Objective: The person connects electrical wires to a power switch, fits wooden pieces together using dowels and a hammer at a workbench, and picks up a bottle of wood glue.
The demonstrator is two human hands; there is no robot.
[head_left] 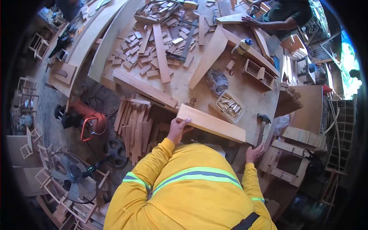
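My left hand (179, 129) grips the left end of a thick, pale wooden board (211, 123), with the thumb on its top face. The board lies along the front edge of the workbench (168, 87). At the right corner, my right hand (254, 153) is closed at the lower end of the handle of a hammer (262, 128), whose dark head points away from me. Behind the board stands a plastic tub (240, 102) with several short wooden dowels. A crumpled plastic bag (217, 81) lies beyond the tub.
Many small wood blocks (134, 50) cover the far left bench. A bottle (242, 46) and an open wooden box (258, 74) are at right. A co-worker's hand (251, 22) rests on wood at the back. A red compressor (91, 119) and a fan (73, 174) stand left.
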